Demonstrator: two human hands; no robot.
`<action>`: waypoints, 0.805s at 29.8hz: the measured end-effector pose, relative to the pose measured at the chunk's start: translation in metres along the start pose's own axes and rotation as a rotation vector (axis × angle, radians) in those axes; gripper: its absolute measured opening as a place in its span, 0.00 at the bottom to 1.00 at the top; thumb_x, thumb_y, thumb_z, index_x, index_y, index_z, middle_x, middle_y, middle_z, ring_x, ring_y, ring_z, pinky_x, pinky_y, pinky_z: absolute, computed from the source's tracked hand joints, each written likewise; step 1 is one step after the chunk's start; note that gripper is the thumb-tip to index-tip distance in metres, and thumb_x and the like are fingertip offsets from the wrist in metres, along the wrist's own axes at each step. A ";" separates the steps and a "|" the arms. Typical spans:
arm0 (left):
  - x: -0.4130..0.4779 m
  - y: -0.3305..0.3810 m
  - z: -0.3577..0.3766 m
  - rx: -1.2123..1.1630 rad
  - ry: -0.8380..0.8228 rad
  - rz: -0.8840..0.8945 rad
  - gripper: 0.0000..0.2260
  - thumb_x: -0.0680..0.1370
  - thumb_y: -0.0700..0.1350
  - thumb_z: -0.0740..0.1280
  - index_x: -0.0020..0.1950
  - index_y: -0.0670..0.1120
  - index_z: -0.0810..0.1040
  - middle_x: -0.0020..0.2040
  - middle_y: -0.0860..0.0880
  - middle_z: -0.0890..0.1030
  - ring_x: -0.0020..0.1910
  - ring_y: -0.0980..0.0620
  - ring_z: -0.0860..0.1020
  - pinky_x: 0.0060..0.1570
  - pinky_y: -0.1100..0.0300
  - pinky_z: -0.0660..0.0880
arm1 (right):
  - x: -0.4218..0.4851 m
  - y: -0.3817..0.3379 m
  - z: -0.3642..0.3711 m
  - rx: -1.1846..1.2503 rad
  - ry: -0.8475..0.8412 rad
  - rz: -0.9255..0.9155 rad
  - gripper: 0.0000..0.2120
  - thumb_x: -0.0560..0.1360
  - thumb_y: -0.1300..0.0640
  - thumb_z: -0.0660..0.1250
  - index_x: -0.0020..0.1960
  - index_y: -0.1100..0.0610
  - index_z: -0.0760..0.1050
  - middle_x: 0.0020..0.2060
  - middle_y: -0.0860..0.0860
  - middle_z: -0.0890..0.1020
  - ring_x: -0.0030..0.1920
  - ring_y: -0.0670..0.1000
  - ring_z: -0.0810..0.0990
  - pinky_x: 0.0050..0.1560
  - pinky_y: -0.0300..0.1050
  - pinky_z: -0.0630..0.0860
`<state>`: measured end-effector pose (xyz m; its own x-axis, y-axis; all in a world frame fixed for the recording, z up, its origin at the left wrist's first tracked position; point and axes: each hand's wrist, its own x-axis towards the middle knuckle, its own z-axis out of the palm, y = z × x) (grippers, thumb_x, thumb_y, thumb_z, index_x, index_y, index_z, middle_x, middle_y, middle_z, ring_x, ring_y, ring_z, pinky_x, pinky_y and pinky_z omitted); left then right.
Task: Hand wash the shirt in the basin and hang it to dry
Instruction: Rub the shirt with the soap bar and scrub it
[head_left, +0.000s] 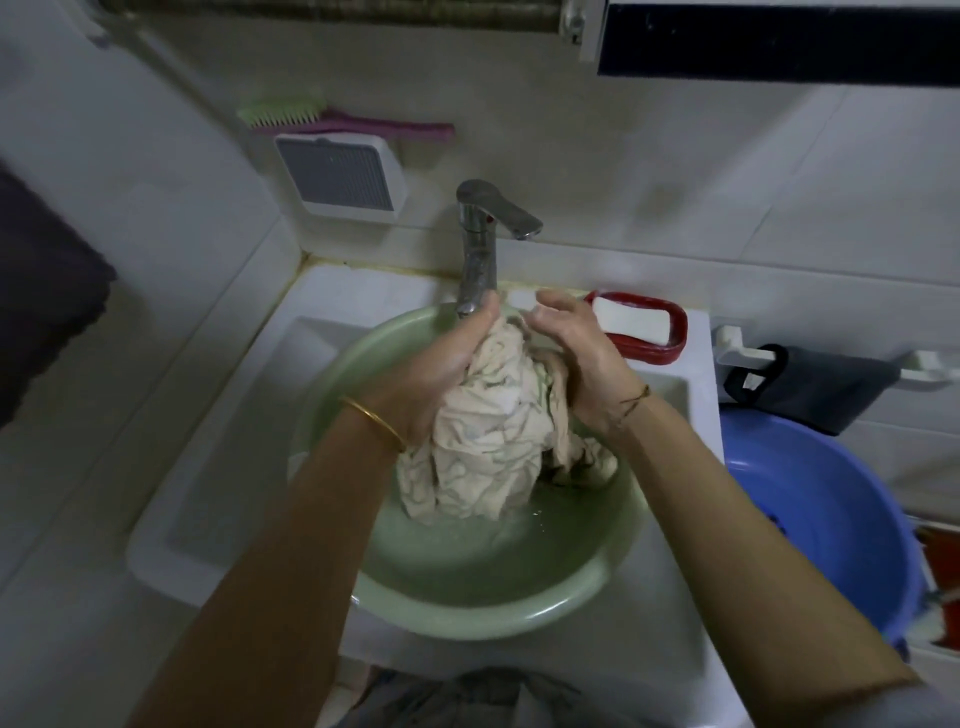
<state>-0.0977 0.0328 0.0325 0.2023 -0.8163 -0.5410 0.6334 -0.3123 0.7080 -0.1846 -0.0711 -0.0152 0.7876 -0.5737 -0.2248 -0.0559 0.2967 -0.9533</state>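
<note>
I see my left hand (441, 374) and right hand (576, 358) both gripping the wet, crumpled cream shirt (483, 452), bunched upright in the green basin (467, 613).

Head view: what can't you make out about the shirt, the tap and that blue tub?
All in the head view:
- Shirt: bunched up, top wrapped by the left hand and right hand; sleeves and collar untellable.
- Tap: outlet behind the left hand; running or not, unclear.
- Blue tub: cut off by the right edge, inside blurred.
</note>
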 end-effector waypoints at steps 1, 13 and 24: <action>-0.001 0.006 0.002 0.066 0.029 0.026 0.26 0.81 0.59 0.48 0.63 0.41 0.73 0.58 0.40 0.77 0.60 0.45 0.75 0.63 0.54 0.71 | 0.003 -0.003 -0.002 -0.052 -0.159 -0.017 0.41 0.59 0.37 0.75 0.66 0.51 0.66 0.61 0.52 0.75 0.60 0.50 0.77 0.61 0.45 0.74; -0.014 0.022 -0.059 0.796 -0.130 -0.020 0.18 0.66 0.48 0.74 0.52 0.40 0.81 0.49 0.41 0.83 0.46 0.46 0.82 0.48 0.56 0.80 | -0.007 -0.027 -0.006 0.160 -0.057 -0.005 0.22 0.66 0.59 0.75 0.56 0.69 0.76 0.45 0.61 0.83 0.42 0.56 0.83 0.44 0.48 0.81; 0.025 -0.033 -0.043 -0.137 -0.010 0.218 0.26 0.68 0.66 0.68 0.55 0.46 0.83 0.53 0.45 0.83 0.53 0.50 0.81 0.54 0.56 0.77 | -0.036 -0.009 0.044 -0.642 0.275 -0.377 0.15 0.74 0.57 0.69 0.59 0.54 0.73 0.49 0.49 0.80 0.49 0.50 0.77 0.55 0.45 0.74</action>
<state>-0.0811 0.0436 -0.0237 0.3384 -0.8622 -0.3770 0.6708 -0.0600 0.7392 -0.1855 -0.0192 0.0104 0.6486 -0.7409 0.1742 -0.2247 -0.4050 -0.8863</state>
